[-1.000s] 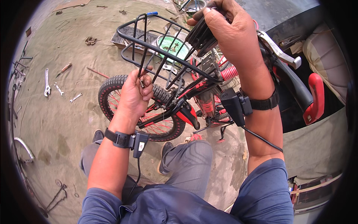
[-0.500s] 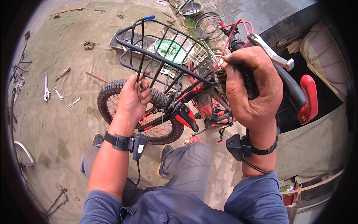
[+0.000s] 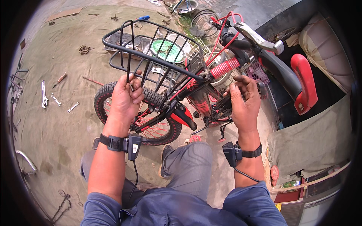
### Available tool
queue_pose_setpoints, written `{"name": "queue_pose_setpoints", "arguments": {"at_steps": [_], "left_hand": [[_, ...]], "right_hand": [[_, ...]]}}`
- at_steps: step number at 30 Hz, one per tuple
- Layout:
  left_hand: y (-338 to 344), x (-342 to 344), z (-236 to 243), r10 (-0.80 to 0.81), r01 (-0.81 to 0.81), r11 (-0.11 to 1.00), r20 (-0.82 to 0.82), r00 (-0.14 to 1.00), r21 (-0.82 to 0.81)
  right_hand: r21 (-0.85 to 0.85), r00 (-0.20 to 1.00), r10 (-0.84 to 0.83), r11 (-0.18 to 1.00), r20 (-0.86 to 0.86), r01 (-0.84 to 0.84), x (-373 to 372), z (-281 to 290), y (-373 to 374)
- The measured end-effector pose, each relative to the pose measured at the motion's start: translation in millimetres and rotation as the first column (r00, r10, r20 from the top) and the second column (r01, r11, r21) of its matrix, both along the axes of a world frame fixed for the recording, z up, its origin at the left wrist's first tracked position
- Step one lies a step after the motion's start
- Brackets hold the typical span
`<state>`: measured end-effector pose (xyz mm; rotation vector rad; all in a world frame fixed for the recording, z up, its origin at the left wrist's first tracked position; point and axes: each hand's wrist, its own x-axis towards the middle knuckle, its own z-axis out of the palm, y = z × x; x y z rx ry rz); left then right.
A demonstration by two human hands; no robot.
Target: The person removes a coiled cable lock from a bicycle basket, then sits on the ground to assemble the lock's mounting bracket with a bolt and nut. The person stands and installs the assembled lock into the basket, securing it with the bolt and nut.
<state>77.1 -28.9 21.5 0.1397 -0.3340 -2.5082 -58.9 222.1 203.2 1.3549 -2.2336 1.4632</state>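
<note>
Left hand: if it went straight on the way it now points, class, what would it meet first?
The left hand would most likely meet the black wire basket first; depth is unclear, so it may already be touching it.

An adjustable wrench is lying toward the left edge of the tan ground cloth, two small spanners and a screwdriver are resting near it, and a flat brown board is lying over by the cloth's far edge.

Black basket, red-flecked black tyre, red-and-white striped tube, blue sleeves
</note>
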Motion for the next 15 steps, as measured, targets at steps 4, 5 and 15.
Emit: {"name": "queue_pose_setpoints", "arguments": {"at_steps": [4,5,15], "left_hand": [[-1.3,-1.6,-1.2,0.014,-0.014,1.0,0.003,1.0,-0.014],[-1.1,-1.8,-1.9,0.015,-0.015,1.0,0.002,1.0,-0.008],[-5.4,-3.1,-9.9,0.022,-0.022,1.0,-0.001,1.0,-0.021]], "right_hand": [[0.028,0.941,-0.134,0.991,0.31,0.132,-49.7,-24.6,-3.4],[-0.004,0.929,-0.092,0.995,0.358,0.1,-58.8,-32.4,-6.5],[-0.157,0.726,0.236,0.972,0.645,-0.177,-75.3,-65.9,-29.8]]}}
